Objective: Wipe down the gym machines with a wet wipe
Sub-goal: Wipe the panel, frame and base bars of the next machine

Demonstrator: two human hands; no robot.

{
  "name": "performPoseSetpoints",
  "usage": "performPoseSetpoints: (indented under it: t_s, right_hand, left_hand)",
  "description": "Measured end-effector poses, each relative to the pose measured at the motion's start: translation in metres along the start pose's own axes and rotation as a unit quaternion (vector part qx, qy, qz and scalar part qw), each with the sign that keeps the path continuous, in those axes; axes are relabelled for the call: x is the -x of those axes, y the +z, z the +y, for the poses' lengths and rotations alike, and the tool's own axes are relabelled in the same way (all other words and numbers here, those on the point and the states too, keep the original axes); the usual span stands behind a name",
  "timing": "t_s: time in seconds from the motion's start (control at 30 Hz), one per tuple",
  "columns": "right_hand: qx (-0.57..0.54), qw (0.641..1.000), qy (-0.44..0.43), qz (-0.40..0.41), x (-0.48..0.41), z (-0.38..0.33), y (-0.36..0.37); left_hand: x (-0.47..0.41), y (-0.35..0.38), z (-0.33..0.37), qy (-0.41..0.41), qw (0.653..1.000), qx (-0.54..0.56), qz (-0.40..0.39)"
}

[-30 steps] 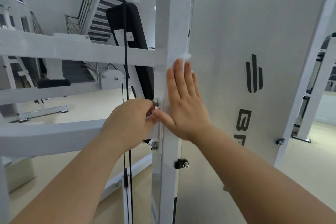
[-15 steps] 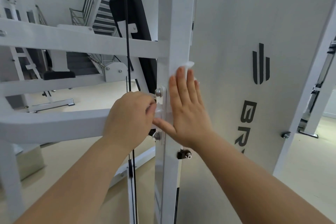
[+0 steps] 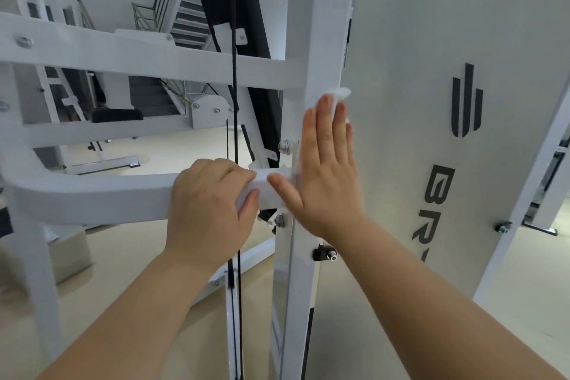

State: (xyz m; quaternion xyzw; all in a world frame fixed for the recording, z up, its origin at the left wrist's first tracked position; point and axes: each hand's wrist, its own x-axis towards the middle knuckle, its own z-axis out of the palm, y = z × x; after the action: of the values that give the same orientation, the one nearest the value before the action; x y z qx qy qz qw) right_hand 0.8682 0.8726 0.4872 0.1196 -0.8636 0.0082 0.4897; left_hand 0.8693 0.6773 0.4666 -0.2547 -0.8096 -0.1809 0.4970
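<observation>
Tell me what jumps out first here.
Two bare hands fill mid-frame: the right hand presses a wipe flat against the white post, while the left hand grips the bar beside it. A black logo marks the grey panel at right.

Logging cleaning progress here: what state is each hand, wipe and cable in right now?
right hand: open, flat, pressing white wet wipe against white vertical steel post.
white wet wipe: flattened under the fingers, top edge showing.
left hand: curled round white horizontal frame bar.
thin black cable: hanging straight.
</observation>
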Motion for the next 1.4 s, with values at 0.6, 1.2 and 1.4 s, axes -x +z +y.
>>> performPoseSetpoints:
  t_s: [0.6, 1.2, 1.4]
  right_hand:
    - [0.13, 0.951, -0.258, -0.112, 0.085, 0.035, 0.018]
    - [0.399, 0.759, -0.354, -0.372, 0.09, -0.04, 0.034]
    - [0.455, 0.729, -0.302, -0.412, 0.083, -0.065, 0.042]
  left_hand:
    - [0.126, 0.086, 0.046, -0.207, 0.921, 0.263, -0.199]
    - [0.196, 0.137, 0.07, -0.304, 0.821, 0.44, -0.199]
    - [0.215, 0.139, 0.059, -0.337, 0.776, 0.475, -0.241]
